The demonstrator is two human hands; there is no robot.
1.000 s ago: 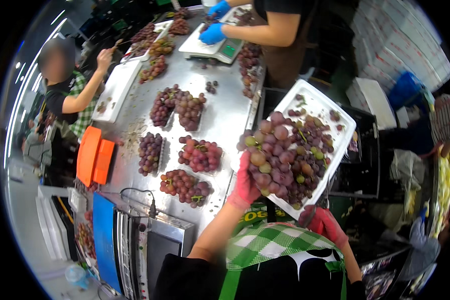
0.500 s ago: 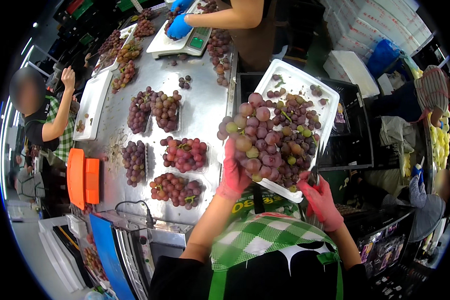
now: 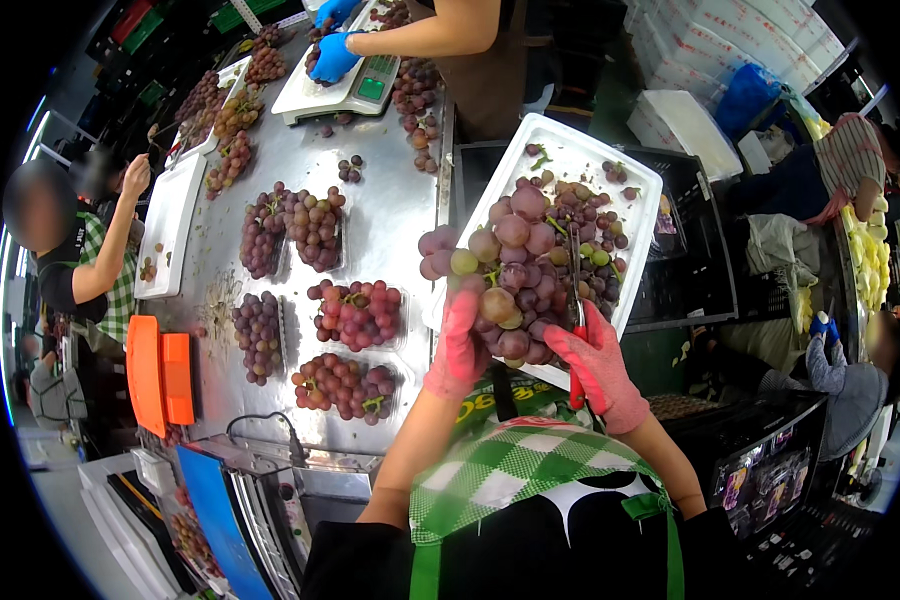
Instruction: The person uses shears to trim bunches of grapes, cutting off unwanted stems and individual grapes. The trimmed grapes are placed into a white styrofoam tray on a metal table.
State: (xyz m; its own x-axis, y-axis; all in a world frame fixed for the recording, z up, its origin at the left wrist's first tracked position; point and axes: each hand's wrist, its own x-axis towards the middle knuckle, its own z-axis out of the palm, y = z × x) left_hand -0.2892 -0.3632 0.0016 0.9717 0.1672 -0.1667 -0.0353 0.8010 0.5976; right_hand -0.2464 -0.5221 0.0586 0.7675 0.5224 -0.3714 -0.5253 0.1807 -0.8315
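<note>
My left hand (image 3: 457, 348), in a pink glove, is closed under a bunch of grapes (image 3: 511, 240) and holds it up over a white foam tray (image 3: 642, 205). Large purple and greenish berries hide most of its fingers. In a pink glove too, my right hand (image 3: 606, 372) grips red-handled scissors (image 3: 577, 318). Their long narrow blades point away from me along the right side of the bunch. Smaller grapes (image 3: 592, 218) and loose berries lie in the tray beneath.
Clear boxes of grapes (image 3: 355, 314) stand on the metal table (image 3: 205, 345) to the left. Beyond them a blue-gloved hand (image 3: 333, 58) works over a scale (image 3: 358, 90). Left are an orange container (image 3: 160, 372) and another person. Black crates (image 3: 685, 290) stand on the right.
My right hand has risen from the tray's near edge to the bunch, bringing the scissors upright beside it. My left hand still holds the bunch, and the whole view has shifted slightly.
</note>
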